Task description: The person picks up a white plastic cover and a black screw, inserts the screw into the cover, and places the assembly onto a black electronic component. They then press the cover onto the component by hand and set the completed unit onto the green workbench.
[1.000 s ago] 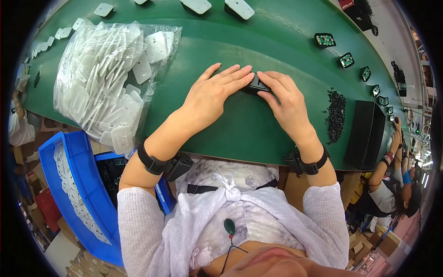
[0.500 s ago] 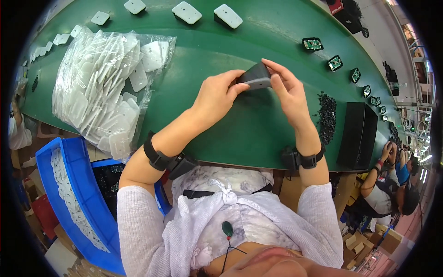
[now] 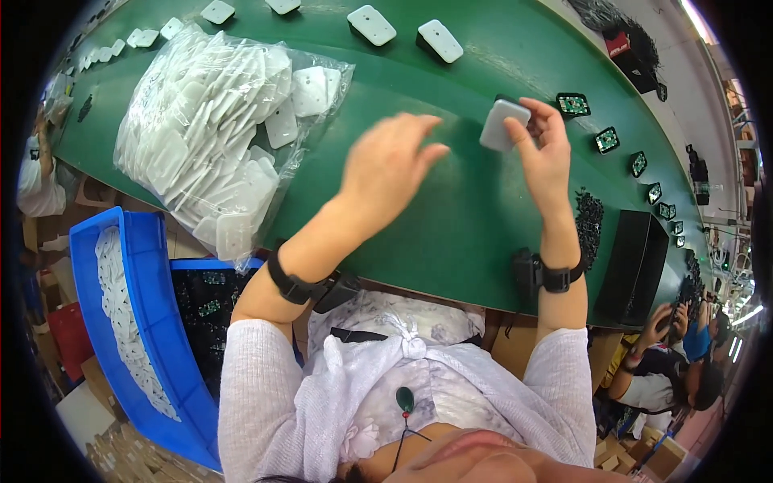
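My right hand (image 3: 546,151) grips a small black housing with a pale grey-white cover (image 3: 501,129), fingers at its far and right sides and the thumb on the cover. The cover faces up toward me. To its left, my left hand (image 3: 388,167) hovers over the green table with nothing in it, thumb and fingers apart and slightly blurred. Beyond the hands stand two covered housings (image 3: 371,26) (image 3: 440,42) with white tops. Near the right hand, an uncovered black housing (image 3: 572,104) shows a green circuit board inside.
A clear plastic bag (image 3: 201,121) of white covers lies left on the green table (image 3: 451,249). Black small parts (image 3: 589,229) are heaped beside a black box (image 3: 632,266) at right. A blue bin (image 3: 145,322) stands below left. Another person's hands (image 3: 664,322) are at far right.
My left hand has let go of the housing and drawn away to the left. My right hand keeps it and has turned it cover up. The whole view has shifted slightly.
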The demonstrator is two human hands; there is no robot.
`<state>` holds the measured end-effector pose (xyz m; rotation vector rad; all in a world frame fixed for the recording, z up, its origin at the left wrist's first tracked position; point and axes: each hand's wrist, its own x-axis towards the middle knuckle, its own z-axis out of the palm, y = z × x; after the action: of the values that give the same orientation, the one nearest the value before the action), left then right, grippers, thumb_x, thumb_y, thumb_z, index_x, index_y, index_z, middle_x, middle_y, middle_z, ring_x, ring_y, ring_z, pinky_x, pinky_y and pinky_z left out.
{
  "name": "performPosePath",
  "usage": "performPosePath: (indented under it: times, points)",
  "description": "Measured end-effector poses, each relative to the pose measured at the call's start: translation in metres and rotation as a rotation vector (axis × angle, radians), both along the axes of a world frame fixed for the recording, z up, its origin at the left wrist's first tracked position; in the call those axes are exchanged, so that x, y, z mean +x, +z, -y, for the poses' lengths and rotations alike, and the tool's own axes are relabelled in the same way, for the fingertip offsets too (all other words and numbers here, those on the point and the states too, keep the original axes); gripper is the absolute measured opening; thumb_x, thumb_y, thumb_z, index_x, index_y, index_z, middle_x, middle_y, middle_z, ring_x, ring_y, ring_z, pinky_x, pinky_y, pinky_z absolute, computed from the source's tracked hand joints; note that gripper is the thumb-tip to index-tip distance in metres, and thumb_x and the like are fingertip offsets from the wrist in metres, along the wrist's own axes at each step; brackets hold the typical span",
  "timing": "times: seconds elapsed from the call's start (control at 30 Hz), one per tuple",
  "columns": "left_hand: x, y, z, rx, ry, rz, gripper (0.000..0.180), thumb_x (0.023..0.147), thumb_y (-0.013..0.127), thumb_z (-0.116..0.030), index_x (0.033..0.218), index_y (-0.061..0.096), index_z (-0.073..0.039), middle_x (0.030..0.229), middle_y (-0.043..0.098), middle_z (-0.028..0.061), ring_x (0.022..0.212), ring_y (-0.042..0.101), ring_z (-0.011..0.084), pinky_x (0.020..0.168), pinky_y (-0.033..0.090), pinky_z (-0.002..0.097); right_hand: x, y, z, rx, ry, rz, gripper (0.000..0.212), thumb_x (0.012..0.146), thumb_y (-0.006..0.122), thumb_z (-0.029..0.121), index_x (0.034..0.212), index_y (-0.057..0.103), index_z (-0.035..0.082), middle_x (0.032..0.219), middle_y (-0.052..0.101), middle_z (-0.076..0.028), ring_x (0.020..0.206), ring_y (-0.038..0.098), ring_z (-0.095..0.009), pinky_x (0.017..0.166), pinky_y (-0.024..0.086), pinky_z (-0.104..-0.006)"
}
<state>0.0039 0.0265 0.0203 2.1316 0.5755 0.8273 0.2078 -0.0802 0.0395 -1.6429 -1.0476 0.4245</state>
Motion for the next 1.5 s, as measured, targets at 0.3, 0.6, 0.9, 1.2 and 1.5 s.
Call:
performPosePath:
  times: [0.3, 0.6, 0.9, 1.2, 1.5]
  points:
    - [-0.090, -0.012, -0.049, 0.630, 0.569, -0.552, 0.023, 0.080, 0.054, -0.002, 0.101, 0.062, -0.002, 0.106, 0.061, 0.0107, 0.105, 0.054, 0.0283, 0.085, 0.045, 0.0362, 0.103, -0.006, -0.053, -0.329, 0.041, 0.080, 0.033, 0.088, 0.066, 0.016, 0.116, 0.058, 0.001, 0.102, 0.066, -0.006, 0.094, 0.060, -0.013, 0.082, 0.047, -0.0262]
    - [-0.076, -0.025, -0.060, 0.701, 0.619, -0.725, 0.030, 0.081, 0.052, -0.006, 0.110, 0.061, -0.002, 0.116, 0.063, 0.0080, 0.110, 0.055, 0.0239, 0.090, 0.043, 0.0363, 0.122, -0.011, -0.069, -0.469, 0.049, 0.118, 0.039, 0.089, 0.067, 0.031, 0.113, 0.062, 0.000, 0.103, 0.065, -0.009, 0.094, 0.060, -0.016, 0.085, 0.047, -0.0290]
    - [-0.081, -0.025, -0.001, 0.667, 0.380, -0.484, 0.036, 0.081, 0.062, -0.017, 0.113, 0.059, -0.002, 0.117, 0.060, 0.0119, 0.108, 0.054, 0.0292, 0.094, 0.042, 0.0412, 0.070, -0.001, -0.048, -0.109, -0.159, 0.386, 0.029, 0.093, 0.062, 0.025, 0.111, 0.062, 0.003, 0.104, 0.066, -0.008, 0.094, 0.062, -0.016, 0.085, 0.048, -0.0302]
    - [-0.149, 0.044, -0.056, 0.865, 0.369, -0.560, 0.024, 0.081, 0.067, -0.025, 0.092, 0.062, -0.004, 0.089, 0.060, 0.0071, 0.097, 0.057, 0.0234, 0.103, 0.035, 0.0416, -0.112, 0.019, -0.095, 0.270, 0.294, 0.831, 0.030, 0.084, 0.068, 0.022, 0.109, 0.061, 0.007, 0.104, 0.061, -0.011, 0.094, 0.059, -0.026, 0.080, 0.046, -0.0351]
    - [-0.202, 0.070, -0.068, 0.974, 0.260, -0.532, 0.027, 0.076, 0.072, -0.025, 0.066, 0.053, -0.008, 0.071, 0.050, 0.0037, 0.078, 0.053, 0.0231, 0.087, 0.043, 0.0381, -0.154, -0.006, -0.175, 0.091, 0.100, 1.282, 0.009, 0.080, 0.055, 0.010, 0.089, 0.056, 0.012, 0.076, 0.061, -0.003, 0.077, 0.062, -0.022, 0.064, 0.046, -0.0366]
